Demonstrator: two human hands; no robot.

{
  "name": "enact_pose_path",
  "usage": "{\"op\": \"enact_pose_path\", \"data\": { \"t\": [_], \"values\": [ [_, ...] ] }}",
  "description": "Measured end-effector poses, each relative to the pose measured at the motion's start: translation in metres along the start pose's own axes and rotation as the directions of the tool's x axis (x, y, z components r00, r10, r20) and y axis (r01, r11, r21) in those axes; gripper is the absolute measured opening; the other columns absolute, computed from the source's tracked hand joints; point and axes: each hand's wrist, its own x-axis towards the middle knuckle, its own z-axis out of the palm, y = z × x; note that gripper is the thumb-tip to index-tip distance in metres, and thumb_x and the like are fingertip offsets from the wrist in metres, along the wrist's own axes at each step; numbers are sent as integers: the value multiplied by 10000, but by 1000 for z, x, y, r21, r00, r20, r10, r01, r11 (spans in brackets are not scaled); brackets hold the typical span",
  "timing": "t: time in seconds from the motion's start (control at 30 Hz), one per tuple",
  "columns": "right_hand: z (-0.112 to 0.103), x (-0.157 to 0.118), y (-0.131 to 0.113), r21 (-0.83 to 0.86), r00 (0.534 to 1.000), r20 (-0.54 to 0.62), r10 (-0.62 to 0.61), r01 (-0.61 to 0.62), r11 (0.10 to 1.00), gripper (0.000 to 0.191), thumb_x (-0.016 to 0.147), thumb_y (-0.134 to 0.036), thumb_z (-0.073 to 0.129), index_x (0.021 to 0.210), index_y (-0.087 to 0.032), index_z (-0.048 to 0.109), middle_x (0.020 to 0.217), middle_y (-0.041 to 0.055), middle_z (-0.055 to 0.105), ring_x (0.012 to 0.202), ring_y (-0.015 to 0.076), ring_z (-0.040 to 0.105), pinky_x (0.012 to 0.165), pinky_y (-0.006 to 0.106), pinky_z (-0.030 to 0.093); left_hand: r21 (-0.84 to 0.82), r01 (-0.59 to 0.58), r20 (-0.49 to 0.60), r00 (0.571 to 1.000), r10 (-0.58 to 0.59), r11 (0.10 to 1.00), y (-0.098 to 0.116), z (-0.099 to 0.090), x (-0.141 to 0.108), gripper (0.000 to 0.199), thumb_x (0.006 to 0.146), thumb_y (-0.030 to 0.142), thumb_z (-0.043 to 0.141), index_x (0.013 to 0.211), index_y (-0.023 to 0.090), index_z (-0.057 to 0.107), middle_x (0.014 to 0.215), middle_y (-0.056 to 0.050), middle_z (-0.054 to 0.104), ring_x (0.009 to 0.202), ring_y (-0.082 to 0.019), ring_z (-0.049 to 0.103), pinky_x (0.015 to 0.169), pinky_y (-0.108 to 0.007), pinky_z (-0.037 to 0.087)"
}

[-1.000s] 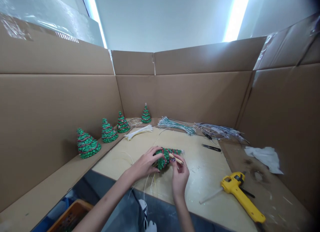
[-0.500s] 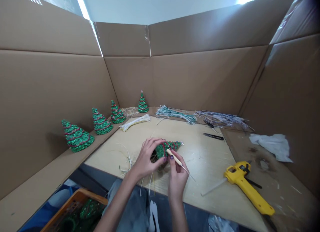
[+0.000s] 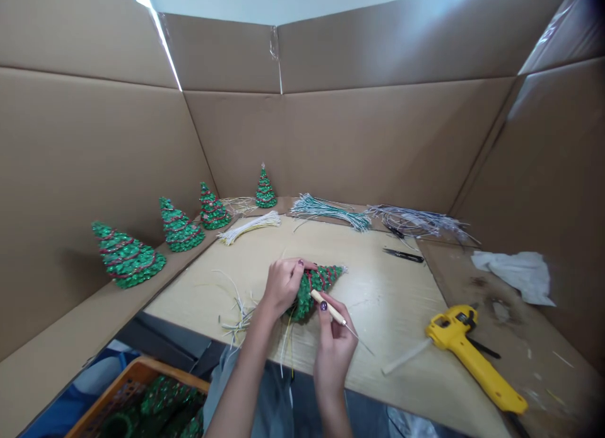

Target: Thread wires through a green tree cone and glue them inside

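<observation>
My left hand (image 3: 283, 287) is shut around the wide end of a green and red beaded Christmas tree (image 3: 320, 285), which lies on its side with its tip pointing right. The hand hides part of the tree. My right hand (image 3: 334, 346) pinches a wooden-handled awl (image 3: 328, 307) whose thin metal point (image 3: 362, 340) extends down and right, past the tree. Loose pale strands (image 3: 239, 315) lie on the plywood board (image 3: 382, 312) just left of my left wrist.
Several finished beaded trees (image 3: 127, 255) stand on a ledge at left. Wire bundles (image 3: 328, 212) and black scissors (image 3: 404, 256) lie beyond the board. A yellow glue gun (image 3: 466, 356) and white cloth (image 3: 513, 277) lie at right. An orange crate (image 3: 137, 403) holds beaded pieces. Cardboard walls surround the area.
The view has tilted lower, bringing more of the orange crate into sight. My left hand has shifted further onto the tree, and the awl's point now angles more steeply downward.
</observation>
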Motion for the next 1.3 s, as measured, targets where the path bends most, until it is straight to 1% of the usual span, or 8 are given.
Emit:
{"op": "enact_pose_path", "data": {
  "t": [0.1, 0.2, 0.33, 0.47, 0.67, 0.9, 1.17, 1.3],
  "values": [
    [0, 0, 2, -2, 1000, -8, -10, 10, 1000, 293, 834, -445, 698, 973, -191, 745, 1008, 95, 770, 956, 239, 726, 849, 345, 577, -6, -6, -6, 1000, 6, 1000, -2, 1, -1, 497, 981, 292, 323, 916, 214, 810, 983, -47, 805, 972, -210, 740, 878, -321, 539],
    [1, 0, 3, 9, 1000, -17, 5, -5, 1000, 309, 835, -451, 700, 990, -188, 749, 1031, 105, 770, 972, 247, 728, 868, 360, 578, -17, -17, -20, 1000, 16, 1000, -2, 1, -1, 514, 982, 302, 307, 924, 209, 809, 978, -52, 805, 965, -206, 742, 873, -316, 540],
    [1, -1, 5, 17, 999, -25, 36, -36, 999, 342, 837, -455, 700, 1039, -183, 750, 1088, 120, 761, 1011, 255, 721, 904, 376, 574, -35, -42, -51, 998, 40, 999, -2, 4, -4, 519, 982, 305, 302, 915, 197, 806, 959, -63, 805, 947, -206, 743, 864, -320, 544],
    [0, -2, 4, 13, 999, -5, 38, -38, 999, 357, 854, -446, 685, 1081, -176, 746, 1128, 128, 749, 1036, 254, 711, 915, 382, 572, -56, -86, -101, 992, 80, 995, -2, 8, -6, 496, 979, 299, 320, 892, 185, 795, 963, -72, 797, 945, -210, 735, 874, -337, 539],
    [0, -1, 1, -12, 1000, 3, -14, 15, 1000, 291, 863, -411, 683, 1025, -182, 761, 1068, 109, 765, 998, 231, 720, 896, 362, 576, -65, -130, -177, 977, 117, 989, -5, 14, -8, 488, 981, 304, 325, 846, 177, 776, 901, -84, 787, 888, -217, 734, 822, -343, 538],
    [-2, 1, -3, -63, 996, 54, -76, 79, 995, 234, 906, -348, 642, 1044, -210, 771, 1101, 94, 756, 1035, 214, 706, 895, 338, 574, -40, -120, -249, 963, 107, 992, -4, 20, -8, 529, 975, 293, 276, 805, 187, 765, 850, -86, 776, 842, -224, 724, 771, -350, 523],
    [-4, 4, -7, -83, 987, 105, -123, 132, 988, 205, 916, -300, 631, 1038, -214, 772, 1084, 91, 753, 1030, 205, 703, 904, 336, 571, -40, -99, -250, 964, 86, 994, -3, 20, -7, 515, 954, 285, 282, 793, 184, 760, 848, -83, 776, 841, -226, 723, 764, -350, 521],
    [-5, 5, -6, -79, 979, 135, -150, 161, 984, 209, 931, -274, 607, 1062, -235, 766, 1096, 83, 752, 1044, 202, 699, 932, 350, 559, -45, -98, -235, 968, 85, 994, -3, 18, -7, 527, 952, 285, 270, 784, 186, 760, 834, -85, 775, 831, -228, 723, 754, -352, 522]
  ]
}}
